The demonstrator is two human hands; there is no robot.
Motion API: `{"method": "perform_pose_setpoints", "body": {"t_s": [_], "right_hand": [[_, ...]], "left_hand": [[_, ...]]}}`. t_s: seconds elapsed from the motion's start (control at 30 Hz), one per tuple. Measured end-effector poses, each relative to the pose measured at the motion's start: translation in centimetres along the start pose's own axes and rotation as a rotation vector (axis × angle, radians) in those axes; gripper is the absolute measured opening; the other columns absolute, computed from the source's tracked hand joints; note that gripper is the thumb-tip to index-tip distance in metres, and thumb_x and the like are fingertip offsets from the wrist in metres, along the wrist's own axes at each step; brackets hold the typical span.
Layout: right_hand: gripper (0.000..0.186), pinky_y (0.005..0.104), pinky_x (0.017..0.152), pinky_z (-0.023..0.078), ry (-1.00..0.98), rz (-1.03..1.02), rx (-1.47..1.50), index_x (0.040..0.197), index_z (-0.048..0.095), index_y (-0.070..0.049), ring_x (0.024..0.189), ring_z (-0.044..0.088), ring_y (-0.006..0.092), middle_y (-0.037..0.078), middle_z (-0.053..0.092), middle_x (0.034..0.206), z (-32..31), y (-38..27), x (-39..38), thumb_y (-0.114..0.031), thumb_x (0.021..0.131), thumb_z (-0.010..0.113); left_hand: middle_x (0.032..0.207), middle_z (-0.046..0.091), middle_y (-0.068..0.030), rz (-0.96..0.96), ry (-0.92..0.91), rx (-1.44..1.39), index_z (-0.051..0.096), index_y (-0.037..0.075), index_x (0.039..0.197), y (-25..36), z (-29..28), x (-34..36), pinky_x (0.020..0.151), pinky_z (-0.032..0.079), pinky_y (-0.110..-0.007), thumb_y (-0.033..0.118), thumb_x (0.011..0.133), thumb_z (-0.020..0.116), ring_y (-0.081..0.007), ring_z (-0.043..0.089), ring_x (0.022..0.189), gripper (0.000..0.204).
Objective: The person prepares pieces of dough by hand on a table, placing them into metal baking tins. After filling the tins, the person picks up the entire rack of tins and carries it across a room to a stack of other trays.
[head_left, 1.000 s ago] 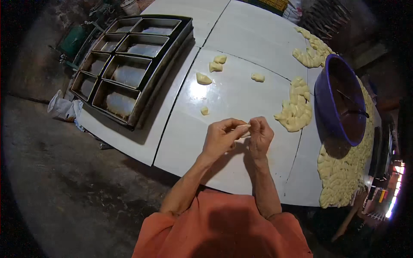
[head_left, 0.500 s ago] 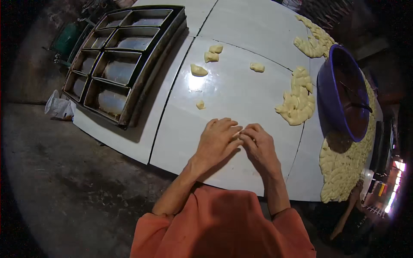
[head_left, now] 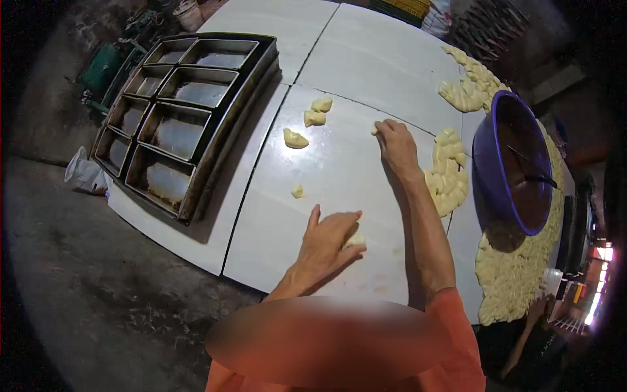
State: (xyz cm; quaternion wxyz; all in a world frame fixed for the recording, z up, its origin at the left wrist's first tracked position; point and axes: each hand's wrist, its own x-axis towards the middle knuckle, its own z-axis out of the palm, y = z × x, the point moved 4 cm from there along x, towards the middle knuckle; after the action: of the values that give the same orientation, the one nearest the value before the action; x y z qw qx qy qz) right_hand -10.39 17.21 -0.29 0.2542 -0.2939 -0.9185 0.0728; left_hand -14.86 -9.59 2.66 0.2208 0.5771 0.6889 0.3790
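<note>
My left hand point(head_left: 328, 242) is low over the white table, its fingers spread. A pale dough piece point(head_left: 356, 241) shows between its thumb and forefinger, partly covered by the hand. Farther off, my right hand point(head_left: 397, 149) reaches forward with its fingers closed on a small dough piece point(head_left: 375, 129), of which just an edge is visible. Left of it, two dough lumps point(head_left: 315, 118) touch each other, with an oval lump point(head_left: 296, 138) nearer me. A smaller dough bit point(head_left: 298, 191) lies just beyond my left hand.
A dark rack of rectangular baking tins point(head_left: 175, 130) stands at the left. On the right, a purple basin point(head_left: 486, 166) holds brown liquid and a dark-handled utensil. Flattened dough heaps point(head_left: 447, 176) lie beside it, and a broad dough mass point(head_left: 506, 281) spreads along the table's right side.
My right hand has moved forward from beside the left and taken hold of the single dough piece there. My left hand has spread, uncovering part of the dough under it. The view has tilted slightly.
</note>
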Motion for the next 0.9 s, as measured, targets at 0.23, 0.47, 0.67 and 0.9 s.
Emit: {"method": "perform_pose_setpoints", "body": {"t_s": [0.23,0.47,0.67,0.9], "right_hand": [[0.029,0.0315,0.061,0.051,-0.201,0.661,1.248,0.114,0.062,0.003,0.081,0.063,0.016,0.008,0.063,0.095,-1.7,-4.5,-3.5,-0.016,0.093,0.068],[0.026,0.0267,0.077,0.052,-0.225,0.906,1.651,0.116,0.061,-0.004,0.091,0.061,0.0134,0.005,0.063,0.099,-3.6,-9.9,-9.9,-0.01,0.092,0.069],[0.02,0.0261,0.081,0.05,-0.036,0.864,1.565,0.108,0.059,-0.005,0.088,0.06,0.0121,0.003,0.062,0.097,-5.0,-11.5,-10.7,-0.006,0.091,0.069],[0.023,0.0241,0.073,0.058,0.065,0.83,1.943,0.112,0.058,-0.004,0.086,0.067,0.0111,0.007,0.066,0.1,-8.3,-13.4,-9.7,-0.016,0.096,0.069]], "left_hand": [[0.115,0.069,-0.0135,-0.353,0.212,-0.43,0.063,0.002,0.129,-2.9,-2.4,4.0,0.08,0.053,-0.039,0.029,0.084,0.078,-0.0263,0.065,0.095,0.054],[0.094,0.071,-0.007,-0.507,0.081,-0.823,0.07,-0.003,0.11,-2.7,-1.9,5.4,0.078,0.053,-0.028,0.015,0.093,0.071,-0.0148,0.066,0.091,0.025],[0.111,0.068,-0.0137,-0.244,0.359,-0.542,0.06,-0.001,0.13,-1.5,-2.2,5.2,0.087,0.052,-0.033,0.017,0.098,0.063,-0.0186,0.064,0.099,0.037],[0.126,0.065,-0.0225,0.124,0.418,-0.655,0.045,-0.003,0.145,2.1,1.3,5.7,0.098,0.052,-0.039,0.052,0.097,0.062,-0.0281,0.064,0.116,0.075]]}}
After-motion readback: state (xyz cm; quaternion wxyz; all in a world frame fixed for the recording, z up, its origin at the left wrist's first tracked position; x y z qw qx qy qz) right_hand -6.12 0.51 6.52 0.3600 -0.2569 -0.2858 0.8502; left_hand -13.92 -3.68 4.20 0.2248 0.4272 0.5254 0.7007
